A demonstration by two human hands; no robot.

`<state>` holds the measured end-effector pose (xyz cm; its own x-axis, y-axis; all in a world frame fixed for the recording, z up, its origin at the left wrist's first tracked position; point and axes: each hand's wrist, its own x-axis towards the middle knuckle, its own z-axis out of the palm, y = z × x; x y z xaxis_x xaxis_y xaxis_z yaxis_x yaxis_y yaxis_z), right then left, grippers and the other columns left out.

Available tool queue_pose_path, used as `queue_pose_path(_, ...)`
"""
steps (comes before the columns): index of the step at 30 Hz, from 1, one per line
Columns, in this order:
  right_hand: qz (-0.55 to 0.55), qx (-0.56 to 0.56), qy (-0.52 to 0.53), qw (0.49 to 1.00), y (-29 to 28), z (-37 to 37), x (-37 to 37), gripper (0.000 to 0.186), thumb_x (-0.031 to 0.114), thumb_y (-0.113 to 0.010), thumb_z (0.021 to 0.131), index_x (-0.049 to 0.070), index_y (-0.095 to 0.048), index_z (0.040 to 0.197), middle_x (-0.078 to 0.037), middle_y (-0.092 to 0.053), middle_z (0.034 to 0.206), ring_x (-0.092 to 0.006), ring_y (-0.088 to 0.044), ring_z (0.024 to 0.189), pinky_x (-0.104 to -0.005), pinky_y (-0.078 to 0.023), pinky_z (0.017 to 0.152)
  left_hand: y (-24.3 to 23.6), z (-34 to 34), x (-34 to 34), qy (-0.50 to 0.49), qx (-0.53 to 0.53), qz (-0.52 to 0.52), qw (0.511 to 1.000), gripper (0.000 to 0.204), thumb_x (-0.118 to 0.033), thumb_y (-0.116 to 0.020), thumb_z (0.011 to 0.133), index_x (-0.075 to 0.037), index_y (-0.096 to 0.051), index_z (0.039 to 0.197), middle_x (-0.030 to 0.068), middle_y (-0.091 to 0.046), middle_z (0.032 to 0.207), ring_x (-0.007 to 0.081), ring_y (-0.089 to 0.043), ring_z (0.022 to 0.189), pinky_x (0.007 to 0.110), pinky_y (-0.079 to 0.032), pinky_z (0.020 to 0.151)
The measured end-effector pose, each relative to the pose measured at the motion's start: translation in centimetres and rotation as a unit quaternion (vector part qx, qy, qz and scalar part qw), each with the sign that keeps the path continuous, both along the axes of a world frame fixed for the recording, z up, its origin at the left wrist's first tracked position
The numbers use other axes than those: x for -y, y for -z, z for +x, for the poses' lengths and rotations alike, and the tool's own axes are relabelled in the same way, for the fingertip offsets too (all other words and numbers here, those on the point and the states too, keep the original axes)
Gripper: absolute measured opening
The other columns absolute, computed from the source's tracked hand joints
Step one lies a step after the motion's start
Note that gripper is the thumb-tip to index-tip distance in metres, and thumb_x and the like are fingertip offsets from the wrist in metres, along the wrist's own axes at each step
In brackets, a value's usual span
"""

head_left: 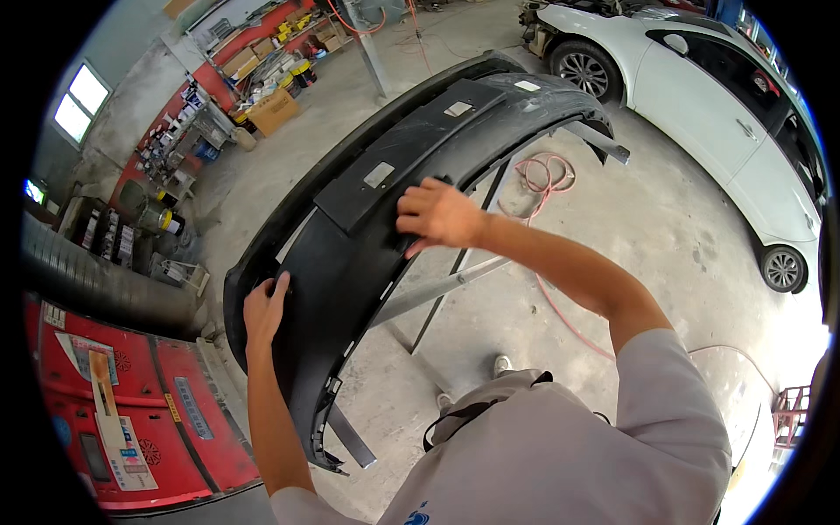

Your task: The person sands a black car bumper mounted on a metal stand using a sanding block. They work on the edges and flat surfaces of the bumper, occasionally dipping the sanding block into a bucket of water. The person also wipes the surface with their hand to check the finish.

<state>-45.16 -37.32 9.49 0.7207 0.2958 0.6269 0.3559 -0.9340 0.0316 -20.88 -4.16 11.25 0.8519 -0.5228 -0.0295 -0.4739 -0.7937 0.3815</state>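
A black car bumper cover [319, 262] lies across a metal stand [437, 293] in front of me, with dusty grey patches toward its far end. My left hand [265, 311] is closed on the bumper at its near left part, beside an opening, thumb and fingers bent at the edge. Further along, my right hand [437, 214] presses on the bumper's upper face. Its fingers curl over a dark piece that shows a little past the hand; black against black, its kind is unclear. Nearby, two pale rectangular openings [379, 175] break the raised flat panel.
A white car [691, 122] stands at the right. A pink hose [547, 179] coils on the concrete floor beyond the stand and trails toward me. Red cabinets [166, 411] are at the lower left. Cluttered shelves, bottles and a cardboard box [273, 111] line the left wall.
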Motion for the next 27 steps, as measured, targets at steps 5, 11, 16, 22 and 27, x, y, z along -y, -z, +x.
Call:
queue_pose_path(5,-0.013,0.012,0.016,1.000,-1.2,1.5,-5.7,0.047,0.049,-0.081,0.067,0.016,-0.061,0.093,-0.001,-0.056,0.100,-0.0213,-0.056,0.101,-0.0380,-0.043,0.083,0.4,-1.4,4.6,-0.065,0.045,0.034,0.996,0.092,-0.077,-0.045,0.094,0.005,-0.061,0.133,0.0294,-0.058,0.138,0.0432,-0.053,0.130,0.049,-0.040,0.110)
queue_pose_path(11,-0.007,-0.012,0.045,0.999,-0.2,-0.8,4.2,0.050,0.054,-0.079,0.068,0.014,-0.060,0.091,-0.003,-0.055,0.095,-0.0241,-0.058,0.096,-0.0394,-0.043,0.081,2.1,-1.5,4.7,-0.050,0.027,-0.020,0.998,0.088,-0.075,-0.045,0.096,0.003,-0.057,0.136,0.0250,-0.058,0.139,0.0431,-0.050,0.132,0.049,-0.037,0.111)
queue_pose_path(16,0.028,0.014,0.159,0.987,0.2,-5.6,17.2,0.050,0.058,-0.077,0.070,0.015,-0.063,0.091,-0.003,-0.056,0.090,-0.0243,-0.061,0.094,-0.0415,-0.044,0.078,2.5,0.1,3.5,-0.030,0.037,-0.031,0.998,0.081,-0.069,-0.047,0.099,0.004,-0.057,0.134,0.0256,-0.059,0.136,0.0423,-0.051,0.131,0.047,-0.038,0.110)
queue_pose_path(22,0.016,0.050,0.014,0.999,0.4,-1.8,10.6,0.047,0.055,-0.074,0.073,0.013,-0.057,0.084,-0.004,-0.054,0.089,-0.0251,-0.059,0.090,-0.0412,-0.042,0.076,3.2,0.6,3.5,-0.026,0.011,-0.062,0.998,0.079,-0.064,-0.051,0.100,0.007,-0.057,0.133,0.0256,-0.060,0.135,0.0409,-0.054,0.129,0.043,-0.039,0.110)
queue_pose_path(27,-0.025,0.046,-0.005,0.999,0.5,-1.3,11.5,0.048,0.056,-0.072,0.072,0.013,-0.055,0.082,-0.003,-0.053,0.088,-0.0234,-0.058,0.090,-0.0396,-0.044,0.077,2.8,0.2,3.5,-0.007,0.004,-0.097,0.995,0.071,-0.058,-0.052,0.103,0.008,-0.059,0.129,0.0239,-0.063,0.127,0.0381,-0.058,0.122,0.041,-0.040,0.106)
